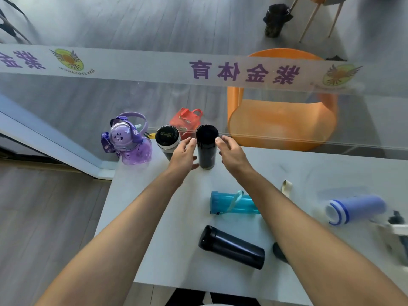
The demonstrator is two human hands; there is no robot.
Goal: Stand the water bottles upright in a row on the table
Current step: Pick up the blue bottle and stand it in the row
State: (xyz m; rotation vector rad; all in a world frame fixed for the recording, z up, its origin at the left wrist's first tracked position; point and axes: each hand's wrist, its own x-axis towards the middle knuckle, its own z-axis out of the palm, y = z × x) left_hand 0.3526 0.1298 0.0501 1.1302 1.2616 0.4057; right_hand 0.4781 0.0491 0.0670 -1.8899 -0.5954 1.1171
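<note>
Three bottles stand upright in a row along the far edge of the white table (154, 239): a purple cartoon bottle (130, 144), a black flask with a silver band (167, 138) and a plain black flask (206, 149). My left hand (183, 155) and my right hand (233, 154) flank the plain black flask, fingers spread, close to its sides but not clasping it. Lying on their sides nearer to me are a translucent blue bottle with a strap (229, 203), a black flask (231, 247) and a lavender bottle with blue rings (357, 208). My right forearm partly hides a dark object (278, 251).
A glass partition with a printed banner (220, 71) rises just behind the table's far edge. Beyond it are an orange chair (282, 120) and a red bag (185, 120). The table's left edge drops to grey floor. A blurred white-and-dark item (397, 230) lies at the right edge.
</note>
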